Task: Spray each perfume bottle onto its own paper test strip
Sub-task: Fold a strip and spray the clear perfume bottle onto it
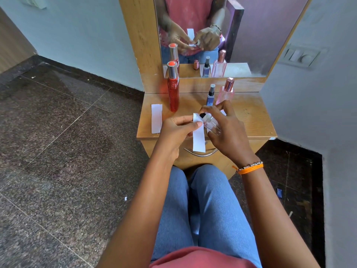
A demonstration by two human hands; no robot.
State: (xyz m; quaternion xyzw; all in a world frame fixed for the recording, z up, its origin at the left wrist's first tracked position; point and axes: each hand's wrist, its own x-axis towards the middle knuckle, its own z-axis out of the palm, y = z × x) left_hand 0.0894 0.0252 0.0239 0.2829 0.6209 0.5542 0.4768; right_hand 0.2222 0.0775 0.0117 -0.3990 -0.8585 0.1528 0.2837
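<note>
Wooden bench (249, 120) before a mirror (222, 35) — left hand (177, 132) pinched a strip (199, 138); right hand (228, 132) gripped a clear bottle (211, 122), nozzle just beside it.

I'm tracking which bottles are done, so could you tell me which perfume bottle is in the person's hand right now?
The clear bottle with the black nozzle, held in the right hand. The red, blue and pink bottles stand untouched on the dresser.
</note>
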